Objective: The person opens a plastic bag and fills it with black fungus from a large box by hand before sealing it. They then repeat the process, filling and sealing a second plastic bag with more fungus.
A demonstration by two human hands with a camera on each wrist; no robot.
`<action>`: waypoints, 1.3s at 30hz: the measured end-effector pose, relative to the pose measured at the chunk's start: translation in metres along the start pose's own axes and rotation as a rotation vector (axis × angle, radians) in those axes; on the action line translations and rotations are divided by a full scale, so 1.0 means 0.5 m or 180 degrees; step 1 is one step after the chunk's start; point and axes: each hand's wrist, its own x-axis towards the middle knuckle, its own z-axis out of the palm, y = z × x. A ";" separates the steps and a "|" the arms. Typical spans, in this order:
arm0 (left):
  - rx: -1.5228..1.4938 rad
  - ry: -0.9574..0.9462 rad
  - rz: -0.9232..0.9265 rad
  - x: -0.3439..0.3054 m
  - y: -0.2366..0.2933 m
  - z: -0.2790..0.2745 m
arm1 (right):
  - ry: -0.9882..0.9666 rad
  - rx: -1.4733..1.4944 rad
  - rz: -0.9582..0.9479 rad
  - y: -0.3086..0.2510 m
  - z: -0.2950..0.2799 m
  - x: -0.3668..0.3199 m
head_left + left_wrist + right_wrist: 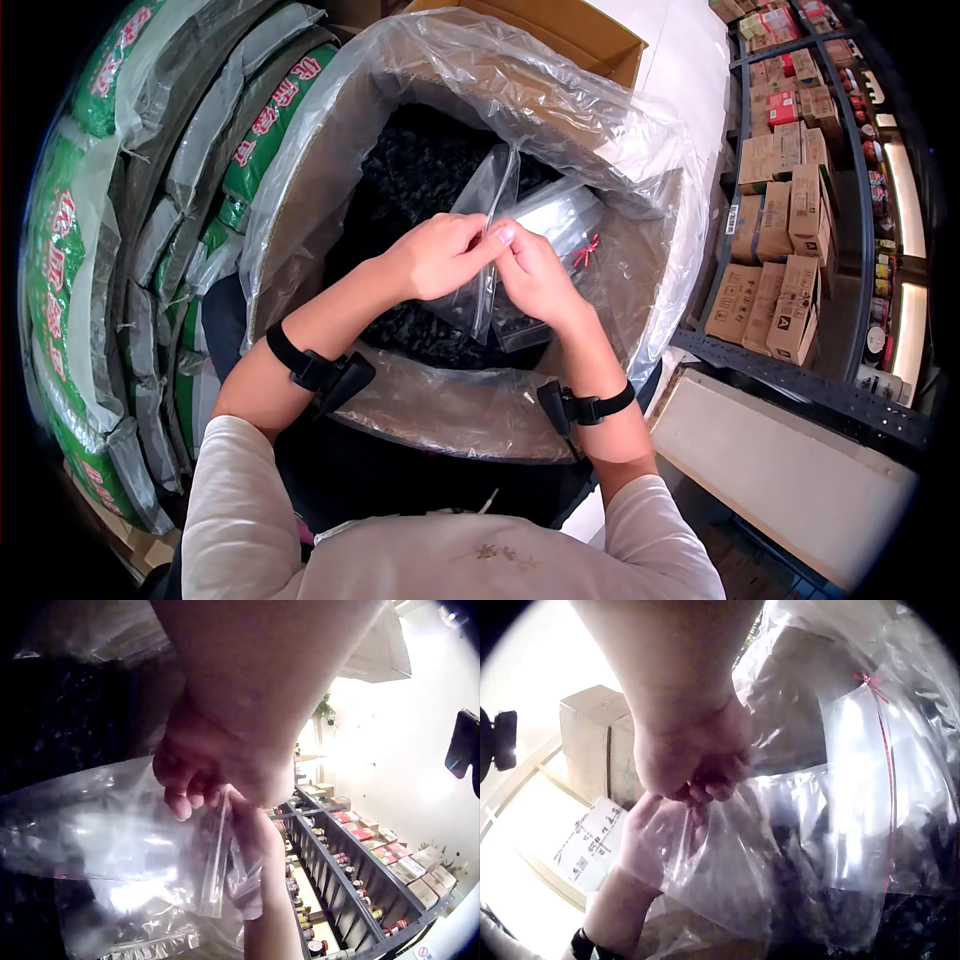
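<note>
Both hands meet at the edge of a clear plastic bag (pixel 482 310) over a large carton. My left hand (pixel 440 258) pinches the bag's edge with thumb and fingers. Close against it, my right hand (pixel 540 278) pinches the same edge; the right wrist view shows its fingers curled (pixel 718 787) there. The bag hangs thin and loose below the hands in the right wrist view. Behind it lies a stack of clear bags (pixel 855 787) with a red tie (pixel 587 250). Dark, crinkled dried pieces (pixel 420 160) fill the carton beneath.
A clear plastic liner (pixel 300 190) drapes over the carton's walls. Green and white printed sacks (pixel 265 140) are piled at the left. To the right, a dark metal shelf (pixel 800 385) holds cardboard boxes (pixel 760 220). Another open carton (pixel 590 40) stands behind.
</note>
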 end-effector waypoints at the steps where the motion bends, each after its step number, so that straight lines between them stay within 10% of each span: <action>1: 0.0005 -0.0002 0.0005 -0.001 0.006 -0.001 | 0.0193 0.0063 -0.0077 -0.001 0.004 0.001; 7: -0.0093 0.0336 0.0338 -0.003 0.004 0.002 | 0.0168 0.0313 0.0183 0.007 0.005 0.003; 9: -0.1151 -0.0291 -0.0496 -0.005 0.017 -0.011 | 0.0167 0.0674 0.0284 -0.001 0.003 0.005; 12: -0.2096 -0.0105 -0.0255 -0.004 0.012 0.002 | 0.0146 0.2051 0.0795 -0.032 -0.002 -0.001; 18: -0.1672 0.0050 -0.0172 -0.005 0.010 -0.006 | 0.0325 0.2036 0.0612 -0.012 0.001 0.001; 26: 0.0131 0.0092 0.0182 0.001 0.008 -0.031 | 0.0396 -0.0605 0.0158 -0.018 -0.004 0.000; 39: -0.0044 -0.0159 0.1077 -0.036 0.052 -0.078 | -0.0029 0.0363 -0.0074 -0.057 -0.024 -0.025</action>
